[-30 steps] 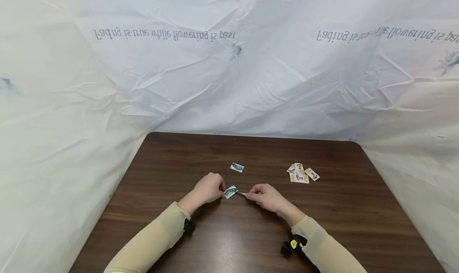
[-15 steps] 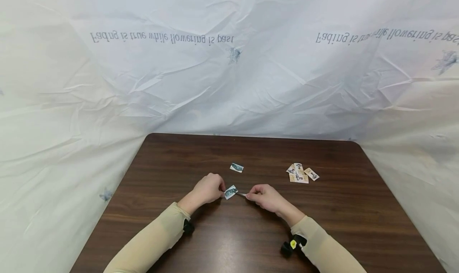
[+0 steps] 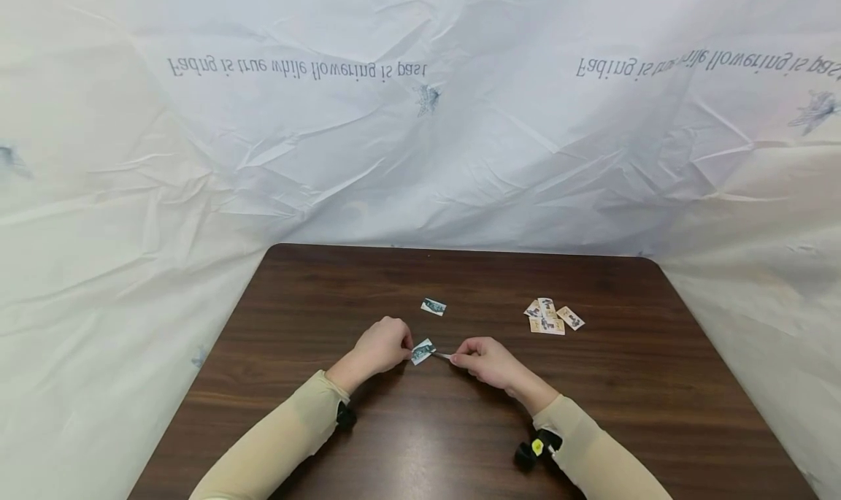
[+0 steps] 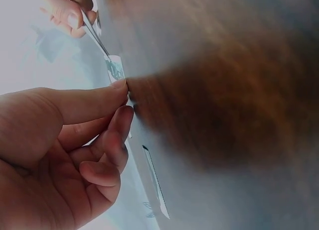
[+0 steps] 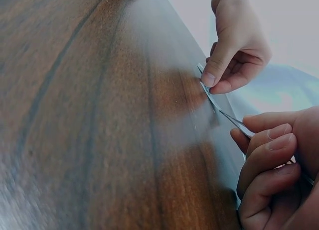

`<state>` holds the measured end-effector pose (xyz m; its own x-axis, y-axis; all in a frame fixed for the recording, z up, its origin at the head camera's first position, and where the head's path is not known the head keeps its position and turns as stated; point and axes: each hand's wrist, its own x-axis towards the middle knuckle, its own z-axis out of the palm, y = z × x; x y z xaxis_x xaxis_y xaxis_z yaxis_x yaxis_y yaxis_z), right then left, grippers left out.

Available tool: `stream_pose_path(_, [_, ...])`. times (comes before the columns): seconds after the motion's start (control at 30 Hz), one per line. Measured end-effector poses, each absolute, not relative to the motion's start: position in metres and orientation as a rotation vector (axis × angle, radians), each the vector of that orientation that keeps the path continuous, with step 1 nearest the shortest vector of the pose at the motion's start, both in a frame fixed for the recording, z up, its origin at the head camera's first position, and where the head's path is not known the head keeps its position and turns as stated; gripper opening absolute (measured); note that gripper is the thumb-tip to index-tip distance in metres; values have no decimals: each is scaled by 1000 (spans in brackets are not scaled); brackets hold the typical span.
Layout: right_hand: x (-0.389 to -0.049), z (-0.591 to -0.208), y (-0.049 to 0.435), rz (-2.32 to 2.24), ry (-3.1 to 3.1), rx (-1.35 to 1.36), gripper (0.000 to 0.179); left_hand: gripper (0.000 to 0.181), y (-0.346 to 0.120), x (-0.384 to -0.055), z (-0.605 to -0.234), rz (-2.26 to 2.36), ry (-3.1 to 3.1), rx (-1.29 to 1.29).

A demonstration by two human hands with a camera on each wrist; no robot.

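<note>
Between the thumb and fingers of my left hand (image 3: 381, 345) is the near corner of a small green-and-white stamp (image 3: 423, 352). In the left wrist view the stamp (image 4: 115, 69) juts out past the thumb tip, just over the table. My right hand (image 3: 489, 361) pinches a pair of slim metal tweezers (image 5: 233, 121). Their tips meet the stamp's right edge in the head view. The left wrist view shows the tweezers (image 4: 94, 35) overlapping the stamp's far end. Most of the tweezers' rear part is hidden inside the right hand.
A second green stamp (image 3: 434, 306) lies flat behind the hands. Farther right, several tan-and-white stamps (image 3: 547, 317) overlap in a loose pile. The dark wooden table (image 3: 328, 281) has rounded back corners, with a printed white sheet (image 3: 368, 150) hanging behind it.
</note>
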<state>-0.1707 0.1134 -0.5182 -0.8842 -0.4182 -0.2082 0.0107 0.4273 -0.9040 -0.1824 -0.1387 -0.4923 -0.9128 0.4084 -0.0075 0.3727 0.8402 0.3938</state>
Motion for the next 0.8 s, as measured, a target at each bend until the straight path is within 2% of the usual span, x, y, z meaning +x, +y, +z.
stream_pose_path(0.37, [-171,-518,117,-1486,2238,-342,25,11,-139,-180,-492,613,2937,610])
stream_pose_path(0.6, [-161,-503,111,-1502,2290,-306,22,9,-139,-181,-492,629,2939,602])
stream_pose_path(0.8, [-172,-518,115,-1516,2262,-282,24,9,-140,-182,-492,651,2934,587])
